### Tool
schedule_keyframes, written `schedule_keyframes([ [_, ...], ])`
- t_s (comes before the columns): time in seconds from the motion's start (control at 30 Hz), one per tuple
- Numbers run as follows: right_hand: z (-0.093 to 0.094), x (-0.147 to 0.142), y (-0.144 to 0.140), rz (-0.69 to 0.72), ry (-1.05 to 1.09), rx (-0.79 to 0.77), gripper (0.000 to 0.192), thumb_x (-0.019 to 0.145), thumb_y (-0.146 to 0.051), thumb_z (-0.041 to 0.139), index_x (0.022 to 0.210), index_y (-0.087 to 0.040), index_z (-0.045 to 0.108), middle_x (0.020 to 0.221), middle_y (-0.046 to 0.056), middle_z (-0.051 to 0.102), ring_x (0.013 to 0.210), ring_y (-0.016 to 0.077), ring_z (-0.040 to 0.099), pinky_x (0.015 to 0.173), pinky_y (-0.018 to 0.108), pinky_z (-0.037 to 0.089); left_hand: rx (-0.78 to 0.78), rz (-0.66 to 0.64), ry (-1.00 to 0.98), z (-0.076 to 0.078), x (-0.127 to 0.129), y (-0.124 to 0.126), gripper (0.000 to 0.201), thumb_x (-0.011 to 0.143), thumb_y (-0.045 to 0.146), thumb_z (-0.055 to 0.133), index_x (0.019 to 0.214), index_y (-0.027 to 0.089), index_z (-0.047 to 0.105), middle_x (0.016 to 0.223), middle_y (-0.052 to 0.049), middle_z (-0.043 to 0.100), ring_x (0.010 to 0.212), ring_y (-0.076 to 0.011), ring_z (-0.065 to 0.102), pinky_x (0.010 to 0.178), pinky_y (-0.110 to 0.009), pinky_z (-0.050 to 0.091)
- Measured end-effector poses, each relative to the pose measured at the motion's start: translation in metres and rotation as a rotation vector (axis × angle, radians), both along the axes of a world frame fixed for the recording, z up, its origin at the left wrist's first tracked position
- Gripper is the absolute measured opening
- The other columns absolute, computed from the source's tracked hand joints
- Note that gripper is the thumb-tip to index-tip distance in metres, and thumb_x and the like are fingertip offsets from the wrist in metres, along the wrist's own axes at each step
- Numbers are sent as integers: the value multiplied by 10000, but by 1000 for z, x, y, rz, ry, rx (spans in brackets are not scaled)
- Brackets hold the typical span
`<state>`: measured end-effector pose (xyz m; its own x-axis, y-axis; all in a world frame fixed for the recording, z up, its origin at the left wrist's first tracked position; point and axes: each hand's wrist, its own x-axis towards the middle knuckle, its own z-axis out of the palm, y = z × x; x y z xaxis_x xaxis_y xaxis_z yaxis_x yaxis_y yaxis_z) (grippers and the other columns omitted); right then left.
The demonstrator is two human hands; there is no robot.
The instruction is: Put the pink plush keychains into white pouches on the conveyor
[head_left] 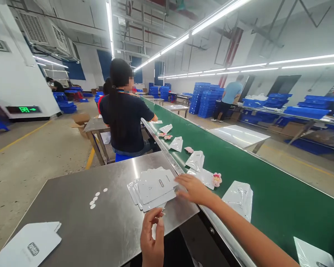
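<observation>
My right hand (193,188) lies flat on the right edge of a stack of flat white pouches (153,187) on the steel table (100,222), fingers spread. My left hand (152,237) hovers at the table's near edge, its fingertips pinched on a small white sticker. Just beyond my right hand, on the green conveyor belt (267,185), lie a flat pouch (205,177) and a small pink plush toy (217,179). A filled clear bag (238,198) rests on the belt to the right of my forearm.
Several white round stickers (96,198) dot the table. A white card stack (30,244) sits at the near left corner. More bags (195,160) and pink toys lie farther up the belt. A person in a dark shirt (125,115) stands ahead at the belt. Blue crates (203,98) are stacked behind.
</observation>
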<state>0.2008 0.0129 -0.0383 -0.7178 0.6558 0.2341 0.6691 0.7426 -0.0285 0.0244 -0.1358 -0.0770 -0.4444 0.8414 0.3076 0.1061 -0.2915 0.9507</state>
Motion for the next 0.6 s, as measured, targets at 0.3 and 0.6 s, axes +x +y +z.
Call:
schedule_keyframes([
  [0.3,-11,77,25,-466,-370,-125,255,847,-361,556,831,-117,629,850,73,647,827,178,594,799,365,444,-118,-474,82,10,47,35,208,859,307,479,975,213,624,1014,-72,640,981,-215,579,834,-350,461],
  [0.6,-3,52,-54,-459,-79,43,257,915,-206,355,882,-151,604,839,64,626,742,159,589,612,253,381,-358,-719,-568,12,98,71,512,765,453,625,1189,180,532,1295,-125,513,1267,-273,393,990,-376,400],
])
